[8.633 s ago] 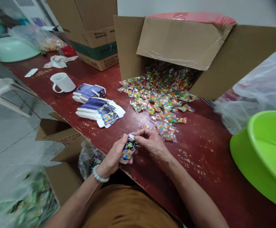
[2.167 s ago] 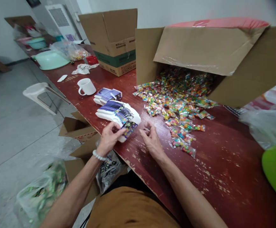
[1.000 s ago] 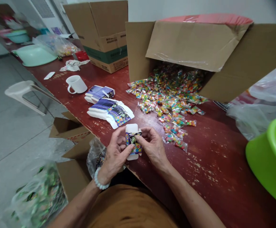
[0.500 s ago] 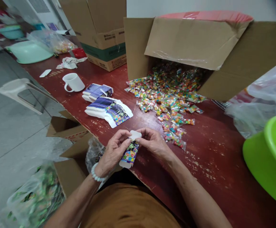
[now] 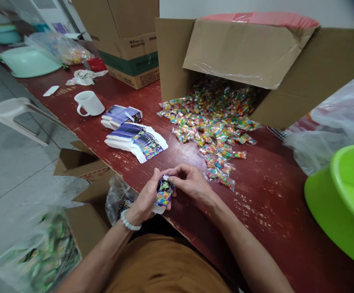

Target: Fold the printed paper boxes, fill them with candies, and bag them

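Both my hands meet at the near edge of the dark red table (image 5: 274,211). My left hand (image 5: 146,199) is wrapped round a small printed carton (image 5: 163,194), purple with a cartoon figure, standing upright. My right hand (image 5: 192,184) pinches the carton's top end, fingertips pressing its flap down. A stack of flat unfolded cartons (image 5: 137,142) lies just beyond my left hand. Small clear candy packets (image 5: 213,130) spill from a big cardboard box (image 5: 244,57) lying on its side, the nearest packets a hand's width right of my right hand.
A white mug (image 5: 88,102) and a second carton stack (image 5: 121,116) sit further left. A lime-green basin (image 5: 344,195) is at the right, plastic bags (image 5: 332,126) behind it. Another cardboard box (image 5: 124,40) and a mint basin (image 5: 27,61) stand far left. Open boxes and bags lie on the floor.
After taking a flat carton from the stack, my hands opened it up near the table edge; the white top flap that stood up half a second ago is now folded down.
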The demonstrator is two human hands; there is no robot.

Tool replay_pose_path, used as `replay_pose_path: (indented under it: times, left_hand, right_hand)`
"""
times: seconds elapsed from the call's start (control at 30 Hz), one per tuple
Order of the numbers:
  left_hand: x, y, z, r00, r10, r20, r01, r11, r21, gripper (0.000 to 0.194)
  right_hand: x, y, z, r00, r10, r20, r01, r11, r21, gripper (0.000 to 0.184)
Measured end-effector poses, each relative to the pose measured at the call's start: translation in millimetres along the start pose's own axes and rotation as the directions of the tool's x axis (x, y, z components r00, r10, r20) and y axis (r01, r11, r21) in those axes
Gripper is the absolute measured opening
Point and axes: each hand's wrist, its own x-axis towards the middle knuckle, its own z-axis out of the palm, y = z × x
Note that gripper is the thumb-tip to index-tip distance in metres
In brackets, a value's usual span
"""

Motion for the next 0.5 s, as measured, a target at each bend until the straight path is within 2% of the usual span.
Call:
replay_pose_path:
  times: [0.13, 0.27, 0.4, 0.5]
  left_hand:
    - [0, 2, 0.2, 0.997, 0.044, 0.056, -0.046, 0.998, 0.037, 0.077]
    - [2, -4, -4.4, 0.994, 0.102, 0.026, -0.104, 0.988, 0.111, 0.074]
    - [3, -5, -5.5, 0.986, 0.162, -0.032, -0.154, 0.972, 0.179, 0.07]
    - [5, -1, -0.5, 0.985, 0.149, -0.089, -0.136, 0.982, 0.134, 0.068]
  right_hand:
    - [4, -5, 2, 0.995, 0.094, -0.023, -0.089, 0.982, 0.168, 0.021]
    - [-1, -9, 6, 0.994, 0.05, -0.101, -0.028, 0.977, 0.211, 0.023]
    - [-8, -7, 10, 0.987, -0.149, -0.064, 0.149, 0.989, 0.002, 0.02]
    - [-13, 0, 12, 0.945, -0.325, -0.049, 0.305, 0.923, -0.235, 0.013]
